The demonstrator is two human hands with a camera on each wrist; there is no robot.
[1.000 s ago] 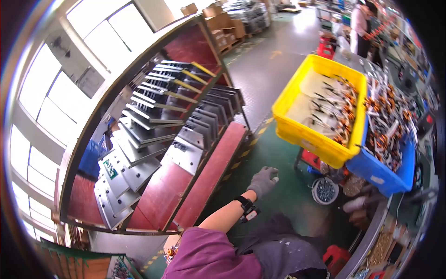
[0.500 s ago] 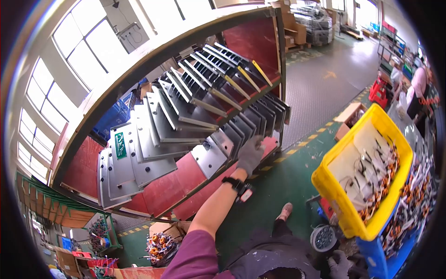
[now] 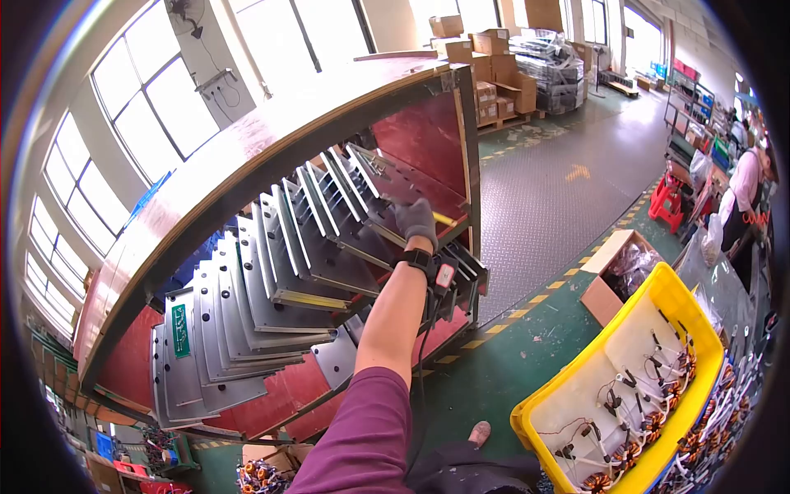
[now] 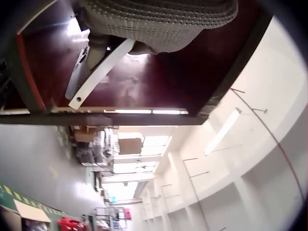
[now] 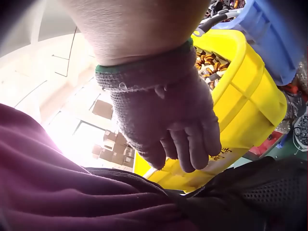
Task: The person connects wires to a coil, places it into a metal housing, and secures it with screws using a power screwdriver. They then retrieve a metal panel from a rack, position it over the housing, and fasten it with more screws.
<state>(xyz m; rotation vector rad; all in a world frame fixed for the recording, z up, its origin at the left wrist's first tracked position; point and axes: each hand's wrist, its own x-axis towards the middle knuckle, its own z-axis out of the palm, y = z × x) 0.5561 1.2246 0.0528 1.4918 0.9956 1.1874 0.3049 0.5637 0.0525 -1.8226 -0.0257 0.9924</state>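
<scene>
Currently the left hand (image 3: 415, 222) grips a panel (image 4: 102, 74); blurred characters (image 5: 221, 154) mark a bin (image 5: 252, 108).

Bright daylight enters through overexposed windows (image 3: 156, 115); floor (image 3: 551, 202) shows glare. Head view bows, blackening at edges. Left-wrist view: shelf (image 4: 211, 62) dark, detail seemingly lost.

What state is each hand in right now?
Left hand: closed, gripping a metal plate at its edge.
Right hand: open, hanging relaxed, nothing visible in it.
</scene>
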